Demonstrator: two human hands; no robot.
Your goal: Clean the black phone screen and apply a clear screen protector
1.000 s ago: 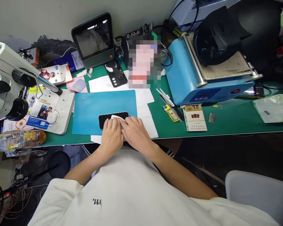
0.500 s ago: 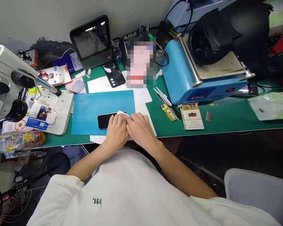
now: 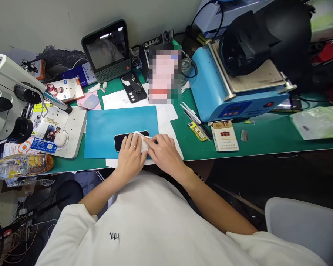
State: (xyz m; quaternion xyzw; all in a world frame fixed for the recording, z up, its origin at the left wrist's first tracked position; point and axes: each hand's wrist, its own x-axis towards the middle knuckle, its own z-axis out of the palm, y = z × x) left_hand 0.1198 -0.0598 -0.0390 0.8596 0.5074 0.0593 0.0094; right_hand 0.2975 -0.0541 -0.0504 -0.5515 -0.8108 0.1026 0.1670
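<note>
Toward four o'clock on the blue mat (image 3: 111, 120), the phone (image 3: 118, 142) lies dark screen up beneath your fingers, a white wipe (image 3: 145, 146) bunched over its three o'clock end. Your left hand (image 3: 130, 155) lays its fingers across the glass and against the wipe; your right hand (image 3: 167, 152) meets the wipe from three o'clock with thumb and forefinger. You cannot tell from this angle whether either one pinches it or merely presses. Watch the push toward six o'clock: the mat reaches close to the near edge of the green surface (image 3: 269, 142), so a hard shove could carry phone and mat over it. Grit caught under the wipe might scuff the glass, and so might the ring (image 3: 133, 146) on your left hand if it drags. As for lettering, taking the phone as the dial's centre, you can read "LCD" on the blue box (image 3: 86, 74) at eleven o'clock; the yellow label (image 3: 39, 107) at ten seems to begin "BATT". Print on the cigarette-style pack (image 3: 225, 136) at three is too small to make out, while your white shirt (image 3: 155, 229) at six bears what looks like "m."
</note>
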